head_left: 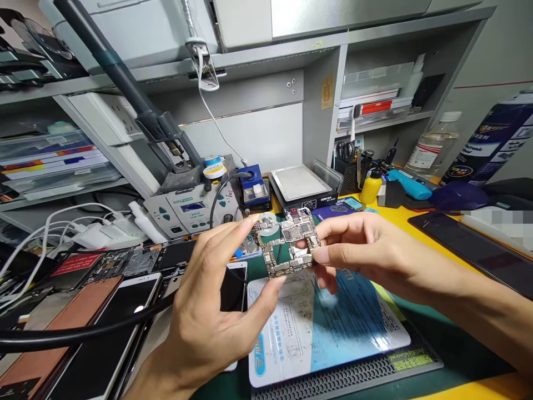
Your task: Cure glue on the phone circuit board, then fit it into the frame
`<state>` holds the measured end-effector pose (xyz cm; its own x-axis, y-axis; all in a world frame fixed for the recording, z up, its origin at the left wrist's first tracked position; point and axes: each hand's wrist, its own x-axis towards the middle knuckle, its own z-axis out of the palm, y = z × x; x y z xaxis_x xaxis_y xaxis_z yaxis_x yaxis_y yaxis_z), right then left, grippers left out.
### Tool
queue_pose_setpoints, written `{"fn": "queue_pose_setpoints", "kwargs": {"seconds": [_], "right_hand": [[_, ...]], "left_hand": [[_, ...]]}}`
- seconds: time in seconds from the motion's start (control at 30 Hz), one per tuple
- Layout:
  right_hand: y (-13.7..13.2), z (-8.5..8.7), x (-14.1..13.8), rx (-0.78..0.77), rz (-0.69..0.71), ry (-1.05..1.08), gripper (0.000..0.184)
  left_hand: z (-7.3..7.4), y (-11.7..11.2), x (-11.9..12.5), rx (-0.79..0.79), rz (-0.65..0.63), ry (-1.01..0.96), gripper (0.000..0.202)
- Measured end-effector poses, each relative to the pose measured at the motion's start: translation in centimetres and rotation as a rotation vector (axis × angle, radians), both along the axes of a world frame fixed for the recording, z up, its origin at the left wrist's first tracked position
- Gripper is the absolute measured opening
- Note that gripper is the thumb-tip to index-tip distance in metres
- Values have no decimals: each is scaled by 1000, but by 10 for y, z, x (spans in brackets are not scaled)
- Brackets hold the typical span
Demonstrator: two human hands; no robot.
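Observation:
Between my two hands a phone circuit board [297, 230] is held up, tilted toward me, with chips and cut-out gaps showing on its face. My left hand [225, 300] grips its left side, fingers at the upper left edge and thumb at the lower edge. My right hand [362, 244] pinches the right edge between thumb and fingers. Below the board lies a blue and white printed mat [333, 328], resting on a dark honeycomb-patterned pad [358, 372].
Several phones and phone parts lie at the left, near a white phone [125, 316]. A black hose [104, 328] crosses there. Behind stand a soldering station [191, 208], a heating plate [302, 183], a yellow bottle [370, 186] and a clear bottle [433, 144]. A dark phone [466, 244] lies right.

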<state>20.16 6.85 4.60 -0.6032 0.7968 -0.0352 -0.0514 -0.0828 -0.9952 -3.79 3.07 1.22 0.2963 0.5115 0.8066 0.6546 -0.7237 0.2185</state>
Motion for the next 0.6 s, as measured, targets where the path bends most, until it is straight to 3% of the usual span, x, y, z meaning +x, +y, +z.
{"fn": "queue_pose_setpoints", "kwargs": {"seconds": [0.6], "right_hand": [[0, -3, 0, -159, 82, 81, 17]], "left_hand": [[-9, -6, 9, -61, -25, -121, 90]]}}
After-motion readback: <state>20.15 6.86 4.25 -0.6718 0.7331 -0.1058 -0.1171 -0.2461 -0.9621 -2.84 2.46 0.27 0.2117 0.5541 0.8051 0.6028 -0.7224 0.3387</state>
